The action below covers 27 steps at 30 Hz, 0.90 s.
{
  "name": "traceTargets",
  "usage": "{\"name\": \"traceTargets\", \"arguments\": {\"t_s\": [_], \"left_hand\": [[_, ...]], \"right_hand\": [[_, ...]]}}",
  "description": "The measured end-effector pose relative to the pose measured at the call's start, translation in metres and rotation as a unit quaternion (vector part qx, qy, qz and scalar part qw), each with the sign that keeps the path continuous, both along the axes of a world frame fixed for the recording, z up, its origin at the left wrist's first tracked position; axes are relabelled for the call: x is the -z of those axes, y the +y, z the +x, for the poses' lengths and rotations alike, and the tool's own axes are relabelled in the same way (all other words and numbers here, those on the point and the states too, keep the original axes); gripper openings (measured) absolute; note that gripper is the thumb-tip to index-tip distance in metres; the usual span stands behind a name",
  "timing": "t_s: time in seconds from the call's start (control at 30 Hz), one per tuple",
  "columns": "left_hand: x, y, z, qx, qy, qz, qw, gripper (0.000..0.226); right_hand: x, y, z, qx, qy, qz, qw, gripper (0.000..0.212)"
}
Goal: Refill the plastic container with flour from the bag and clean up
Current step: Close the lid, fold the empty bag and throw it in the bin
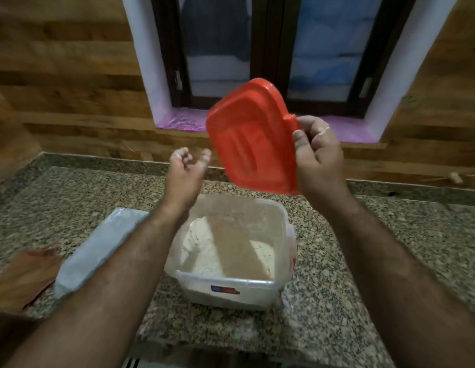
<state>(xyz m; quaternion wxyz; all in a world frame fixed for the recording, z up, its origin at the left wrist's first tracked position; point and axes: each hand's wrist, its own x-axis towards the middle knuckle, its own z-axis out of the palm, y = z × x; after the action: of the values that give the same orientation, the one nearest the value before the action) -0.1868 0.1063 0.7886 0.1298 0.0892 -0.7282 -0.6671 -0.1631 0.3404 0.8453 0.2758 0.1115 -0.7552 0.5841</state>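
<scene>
Head view: right hand (pixel 317 155) pinches the red lid (pixel 251 136) by its right edge, next to the small tab, thumb on the near face, fingers behind. The lid is tilted, held up in the air above and behind the plastic container (pixel 231 288), not touching it. My read: it's held by one edge so the other hand can take the far side and square it over the rim.

Left hand (pixel 187 168) is empty, fingers loosely spread and curled, palm turned toward the lid, just beside its lower left corner. No contact yet. It's motion-blurred, so finger detail is soft. There's a white dusting on the fingertips, probably flour.

The container sits on the granite counter (pixel 363 261), open, directly below the hands. The flour (pixel 204 251) inside is heaped unevenly, well below the rim. A tan patch runs across the pile; I can't tell whether it's shadow or a different powder.

The flour bag (pixel 98 243) lies flat to the container's left, partly under the left forearm. It looks emptied, parked out of the way. A brown item (pixel 24 277) sits further left, too blurred to identify.

Labels: small red-and-blue sticker (pixel 225 289) on the container's near wall, text unreadable. Red marking on the right wall, also unreadable. Nothing legible on the lid or bag.

Judgement: filling done, lidding is the step in hand.
</scene>
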Motion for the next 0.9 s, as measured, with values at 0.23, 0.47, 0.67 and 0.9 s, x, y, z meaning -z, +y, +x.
{"name": "traceTargets", "arguments": {"t_s": [0.23, 0.47, 0.67, 0.9], "left_hand": [[-0.006, -0.046, -0.008, 0.072, -0.113, 0.147, 0.98, 0.043], [0.041, -0.058, 0.005, 0.043, -0.178, -0.019, 0.983, 0.05], [0.057, -0.056, 0.018, 0.035, -0.156, -0.065, 0.985, 0.014], [0.082, -0.068, 0.026, 0.063, -0.195, -0.131, 0.97, 0.064]], "right_hand": [[0.023, -0.012, -0.012, -0.135, -0.256, -0.347, 0.892, 0.035], [0.052, 0.001, -0.016, -0.141, -0.36, -0.438, 0.812, 0.04], [0.102, 0.009, -0.007, 0.088, -0.39, 0.037, 0.916, 0.026], [0.115, 0.007, 0.014, 0.195, -0.374, 0.355, 0.834, 0.034]]}}
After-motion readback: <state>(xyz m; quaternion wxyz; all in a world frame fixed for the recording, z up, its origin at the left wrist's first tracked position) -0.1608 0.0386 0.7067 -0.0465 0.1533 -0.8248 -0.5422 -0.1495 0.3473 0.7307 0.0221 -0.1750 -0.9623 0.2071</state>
